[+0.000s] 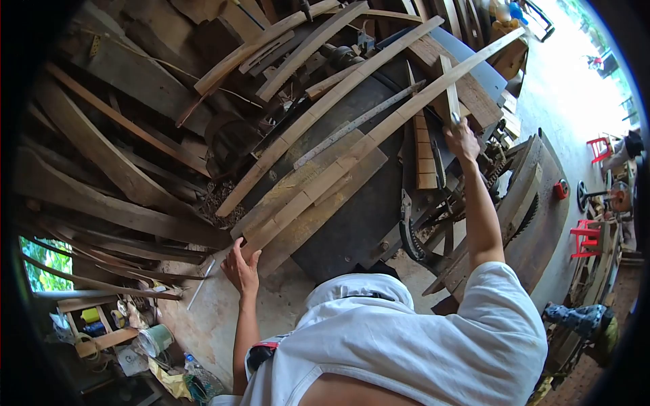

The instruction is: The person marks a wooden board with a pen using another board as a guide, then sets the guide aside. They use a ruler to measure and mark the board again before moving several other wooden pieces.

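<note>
A long, slightly curved wooden strip with cross marks lies diagonally over boards on a dark machine table. My left hand is at its lower end, thumb and fingers on either side of the wood. At the upper right, my right hand is closed around the lower end of a narrow light wooden piece, which crosses the long strip. A second marked strip lies alongside, with a pale ruler-like bar between the two. Below the long strip is a wide stained board.
Curved timber pieces are stacked at the left. A toothed blade and a red tape measure are to the right. Red stools and another person's patterned sleeve stand farther right. A bucket is at lower left.
</note>
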Tool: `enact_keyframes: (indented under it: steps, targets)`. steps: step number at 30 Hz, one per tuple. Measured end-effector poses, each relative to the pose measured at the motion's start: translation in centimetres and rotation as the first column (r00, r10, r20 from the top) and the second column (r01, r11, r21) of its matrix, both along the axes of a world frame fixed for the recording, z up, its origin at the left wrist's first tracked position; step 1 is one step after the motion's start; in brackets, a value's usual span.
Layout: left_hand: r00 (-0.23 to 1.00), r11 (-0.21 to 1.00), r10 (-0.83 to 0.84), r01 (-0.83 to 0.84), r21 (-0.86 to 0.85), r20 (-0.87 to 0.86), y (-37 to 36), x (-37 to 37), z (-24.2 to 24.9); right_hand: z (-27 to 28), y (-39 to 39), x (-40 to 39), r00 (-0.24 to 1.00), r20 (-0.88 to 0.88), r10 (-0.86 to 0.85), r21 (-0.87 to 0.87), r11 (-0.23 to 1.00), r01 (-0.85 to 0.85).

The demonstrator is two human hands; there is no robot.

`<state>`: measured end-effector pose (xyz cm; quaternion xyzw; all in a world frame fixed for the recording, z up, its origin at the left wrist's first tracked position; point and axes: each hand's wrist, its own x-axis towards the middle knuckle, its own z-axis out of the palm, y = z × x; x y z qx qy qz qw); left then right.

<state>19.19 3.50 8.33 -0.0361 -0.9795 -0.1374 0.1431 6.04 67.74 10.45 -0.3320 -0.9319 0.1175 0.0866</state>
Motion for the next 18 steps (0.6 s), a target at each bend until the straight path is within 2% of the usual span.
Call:
enact_keyframes:
  steps: [3, 4, 5, 6, 7, 8, 9, 11, 13, 15, 16, 17, 18]
  targets:
    - [0.999, 0.998, 0.034, -0.034, 0.058, -0.005, 0.1, -0.2, -0.5, 1.5, -2.0, 3.9, 1.000, 0.008, -0.005, -0.217, 0.976, 0.007]
    - [0.999, 0.998, 0.031, -0.029, 0.051, -0.031, 0.0, -0.3, -0.8, 1.2, -2.4, 5.5, 0.999, -0.034, -0.011, -0.304, 0.953, 0.000]
    - [0.998, 0.999, 0.026, -0.023, 0.043, -0.055, 0.0, -0.3, -1.0, -0.4, -2.0, 7.1, 0.998, -0.070, 0.011, -0.307, 0.951, -0.032]
    - [0.999, 0.998, 0.044, -0.043, 0.045, -0.022, 0.1, -0.3, -0.6, -1.6, -1.7, 8.6, 0.996, -0.090, -0.024, -0.427, 0.904, -0.017]
    - [0.999, 0.999, 0.047, -0.047, -0.008, -0.024, -0.2, -0.4, -0.6, -2.7, -1.9, 10.4, 0.973, -0.231, 0.001, -0.483, 0.868, -0.116]
    - [0.998, 0.998, 0.045, -0.047, -0.040, -0.042, -0.5, -0.4, -0.5, -1.3, -2.9, 12.0, 0.957, -0.280, -0.068, -0.702, 0.695, -0.156]
    - [0.997, 0.996, 0.038, -0.043, -0.074, -0.064, -0.6, -0.4, -0.3, 1.2, -5.1, 13.1, 0.939, -0.309, -0.153, -0.860, 0.466, -0.207]
    - [0.998, 0.995, 0.045, -0.048, -0.091, -0.033, -0.7, -0.2, 0.6, 4.7, -9.3, 14.8, 0.879, -0.249, -0.406, -0.965, 0.179, -0.191]
    - [0.999, 0.993, 0.039, -0.038, -0.111, 0.001, -1.0, 0.1, 0.4, 4.7, -11.1, 16.4, 0.879, -0.333, -0.342, -0.937, 0.222, -0.269]
    - [0.998, 0.994, 0.009, -0.016, -0.107, -0.069, -1.7, 0.9, -0.6, 6.0, -13.7, 17.6, 0.879, -0.348, -0.325, -0.915, 0.320, -0.245]
    - [0.998, 0.995, -0.007, 0.001, -0.101, -0.060, -1.4, 0.8, -0.5, 6.1, -14.2, 18.1, 0.891, -0.355, -0.285, -0.908, 0.330, -0.256]
    - [0.991, 0.998, -0.050, 0.045, -0.037, -0.121, -1.2, 0.9, -0.4, 5.9, -14.7, 18.3, 0.882, -0.396, -0.255, -0.903, 0.285, -0.323]
    - [0.981, 0.998, -0.063, 0.068, 0.018, -0.182, -1.2, 1.2, -0.3, 6.6, -15.9, 18.5, 0.865, -0.439, -0.243, -0.880, 0.310, -0.359]
